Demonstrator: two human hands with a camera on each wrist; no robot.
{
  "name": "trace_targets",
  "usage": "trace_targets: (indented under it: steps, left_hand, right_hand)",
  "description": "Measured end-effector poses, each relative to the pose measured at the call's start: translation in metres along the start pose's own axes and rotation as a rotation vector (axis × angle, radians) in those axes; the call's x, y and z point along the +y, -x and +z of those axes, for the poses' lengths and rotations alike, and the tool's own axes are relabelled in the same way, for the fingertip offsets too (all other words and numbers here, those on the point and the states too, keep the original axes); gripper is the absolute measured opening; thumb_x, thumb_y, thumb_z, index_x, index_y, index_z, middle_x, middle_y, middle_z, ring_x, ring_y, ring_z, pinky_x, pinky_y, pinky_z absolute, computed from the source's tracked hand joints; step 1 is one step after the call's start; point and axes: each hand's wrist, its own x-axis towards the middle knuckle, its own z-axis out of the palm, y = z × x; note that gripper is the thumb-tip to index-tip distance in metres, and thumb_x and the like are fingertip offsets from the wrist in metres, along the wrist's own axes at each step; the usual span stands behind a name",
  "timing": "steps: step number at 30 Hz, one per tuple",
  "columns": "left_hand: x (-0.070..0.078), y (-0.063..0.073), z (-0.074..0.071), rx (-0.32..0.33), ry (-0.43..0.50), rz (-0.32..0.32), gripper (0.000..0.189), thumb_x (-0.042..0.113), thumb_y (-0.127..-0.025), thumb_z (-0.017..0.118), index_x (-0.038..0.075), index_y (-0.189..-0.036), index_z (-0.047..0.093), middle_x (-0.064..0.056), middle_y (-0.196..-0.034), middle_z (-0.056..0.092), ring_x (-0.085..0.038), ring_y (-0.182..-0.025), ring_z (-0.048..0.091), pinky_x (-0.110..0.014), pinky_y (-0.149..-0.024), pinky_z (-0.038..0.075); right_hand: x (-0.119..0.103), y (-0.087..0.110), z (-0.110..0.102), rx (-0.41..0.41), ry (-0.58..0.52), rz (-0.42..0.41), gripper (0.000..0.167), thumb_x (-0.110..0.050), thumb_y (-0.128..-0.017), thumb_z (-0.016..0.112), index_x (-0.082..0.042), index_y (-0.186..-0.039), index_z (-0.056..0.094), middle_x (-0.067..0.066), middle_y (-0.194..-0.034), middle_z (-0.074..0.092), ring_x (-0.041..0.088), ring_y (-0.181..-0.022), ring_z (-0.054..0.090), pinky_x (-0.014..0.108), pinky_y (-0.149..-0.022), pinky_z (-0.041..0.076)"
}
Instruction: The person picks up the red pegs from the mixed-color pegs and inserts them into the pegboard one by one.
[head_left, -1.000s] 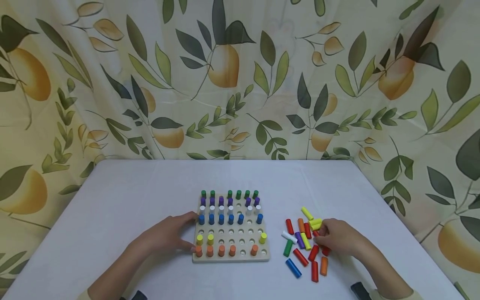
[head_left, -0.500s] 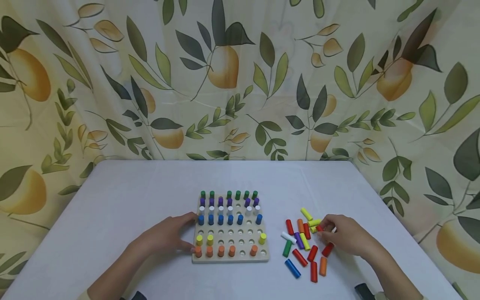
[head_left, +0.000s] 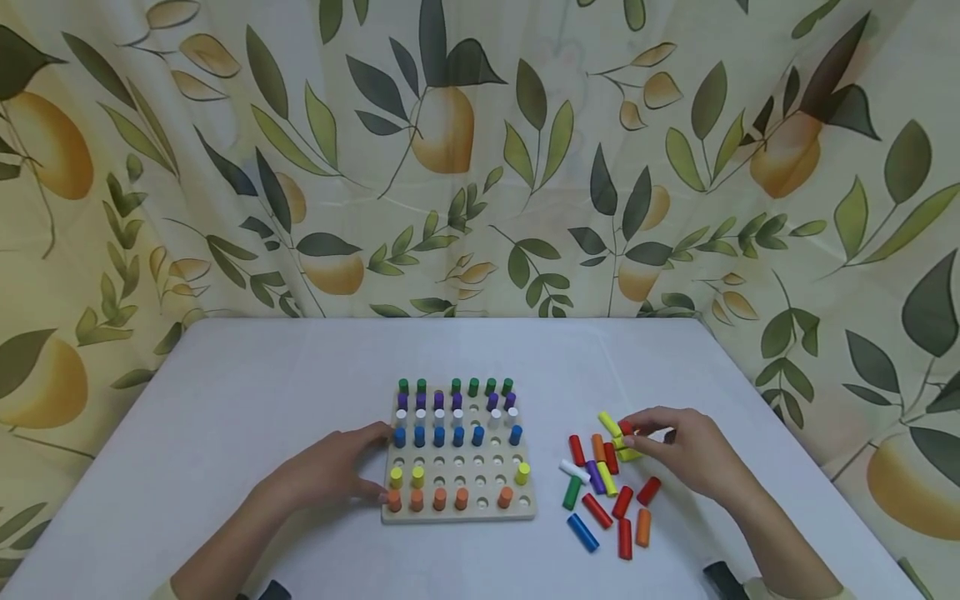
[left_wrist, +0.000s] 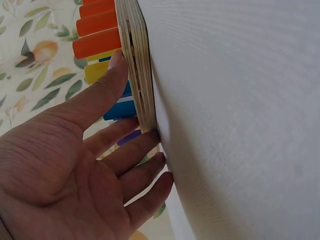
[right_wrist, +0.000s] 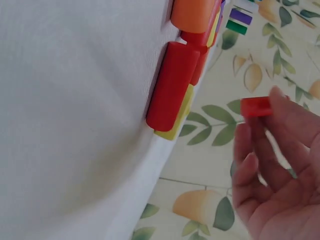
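A wooden peg board [head_left: 480, 518] stands on the white table with rows of green, purple, white, blue, yellow and orange pegs upright in its holes. My left hand [head_left: 322, 468] rests against the board's left side, fingers spread and fairly straight; in the left wrist view the thumb touches the edge beside an orange peg [left_wrist: 98, 43]. My right hand [head_left: 686, 454] pinches a short red peg [right_wrist: 256, 106] between thumb and fingers, raised over the loose pegs. In the head view that peg shows only partly, near some yellow pegs [head_left: 628, 455].
Loose pegs lie scattered right of the board: a blue peg [head_left: 582, 532], a green peg [head_left: 572, 493], a white peg [head_left: 574, 471], a purple peg [head_left: 595, 477], and several red, orange and yellow ones. A patterned curtain [head_left: 480, 208] hangs behind the table's far edge [head_left: 450, 319].
My right hand has lifted a red peg from the loose pile and moved it slightly away and up, towards the yellow pegs. The left hand has stayed at the board.
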Motion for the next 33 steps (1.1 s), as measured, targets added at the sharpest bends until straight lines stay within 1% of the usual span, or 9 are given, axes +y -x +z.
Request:
trace_targets:
  steps: [3, 8, 12, 16, 19, 26, 30, 33]
  left_hand:
    - [0.000, 0.001, -0.001, 0.001, -0.003, -0.004, 0.079, 0.028, -0.073, 0.096, 0.017, -0.142, 0.059, -0.009, -0.146, 0.058, -0.039, -0.138, 0.048, -0.063, -0.107, 0.043]
    - [-0.001, 0.001, -0.001, 0.002, 0.000, -0.005, 0.078, 0.028, -0.073, 0.096, 0.017, -0.141, 0.059, -0.009, -0.147, 0.058, -0.040, -0.139, 0.048, -0.063, -0.107, 0.042]
    - [-0.002, 0.000, 0.000, 0.004, 0.003, -0.009, 0.078, 0.029, -0.073, 0.095, 0.018, -0.142, 0.059, -0.008, -0.148, 0.057, -0.040, -0.139, 0.047, -0.063, -0.108, 0.041]
    - [-0.002, 0.000, 0.000, 0.003, 0.005, -0.022, 0.079, 0.029, -0.074, 0.095, 0.019, -0.143, 0.059, -0.008, -0.149, 0.056, -0.041, -0.140, 0.046, -0.064, -0.107, 0.042]
    - [-0.002, -0.001, -0.001, 0.002, -0.001, -0.019, 0.079, 0.029, -0.073, 0.095, 0.020, -0.143, 0.058, -0.009, -0.149, 0.056, -0.041, -0.139, 0.047, -0.064, -0.106, 0.043]
    - [-0.003, -0.001, 0.000, 0.001, -0.002, -0.018, 0.078, 0.029, -0.074, 0.095, 0.020, -0.143, 0.058, -0.009, -0.149, 0.056, -0.040, -0.140, 0.047, -0.063, -0.106, 0.043]
    - [-0.005, -0.002, 0.002, -0.004, 0.004, -0.022, 0.078, 0.029, -0.075, 0.095, 0.019, -0.143, 0.058, -0.008, -0.149, 0.056, -0.040, -0.139, 0.047, -0.063, -0.107, 0.043]
    - [-0.006, -0.003, 0.004, -0.003, 0.009, -0.019, 0.077, 0.029, -0.075, 0.094, 0.020, -0.142, 0.059, -0.007, -0.148, 0.057, -0.038, -0.140, 0.047, -0.062, -0.108, 0.042]
  right_hand:
    - [-0.004, -0.002, 0.001, 0.028, -0.069, -0.034, 0.026, -0.017, -0.091, 0.082, -0.010, -0.115, 0.078, 0.003, -0.107, 0.075, 0.023, -0.094, 0.064, 0.027, -0.071, 0.056]
    - [-0.010, -0.005, 0.003, 0.044, -0.194, -0.101, 0.028, -0.015, -0.093, 0.080, -0.011, -0.120, 0.076, 0.000, -0.110, 0.076, 0.026, -0.103, 0.072, 0.023, -0.082, 0.056]
    - [-0.016, -0.007, 0.004, 0.053, -0.268, -0.114, 0.031, -0.015, -0.095, 0.078, -0.010, -0.125, 0.073, 0.002, -0.112, 0.076, 0.024, -0.103, 0.073, 0.021, -0.082, 0.057]
    - [-0.022, -0.007, 0.005, 0.051, -0.296, -0.114, 0.028, -0.020, -0.096, 0.077, -0.010, -0.122, 0.074, 0.002, -0.110, 0.076, 0.022, -0.102, 0.073, 0.021, -0.081, 0.057]
    - [-0.026, -0.008, 0.006, 0.040, -0.311, -0.112, 0.025, -0.022, -0.096, 0.077, -0.011, -0.119, 0.075, 0.001, -0.108, 0.076, 0.022, -0.102, 0.073, 0.022, -0.082, 0.057]
    - [-0.038, -0.010, 0.013, 0.012, -0.378, -0.102, 0.026, -0.022, -0.094, 0.079, -0.010, -0.117, 0.076, 0.003, -0.110, 0.076, 0.023, -0.101, 0.073, 0.030, -0.082, 0.060]
    - [-0.043, -0.012, 0.020, -0.012, -0.430, -0.114, 0.024, -0.019, -0.095, 0.079, -0.008, -0.116, 0.076, 0.004, -0.107, 0.076, 0.020, -0.098, 0.074, 0.029, -0.082, 0.060]
    - [-0.047, -0.013, 0.025, -0.012, -0.453, -0.129, 0.022, -0.015, -0.094, 0.079, -0.008, -0.115, 0.076, 0.004, -0.106, 0.076, 0.018, -0.097, 0.075, 0.027, -0.083, 0.059]
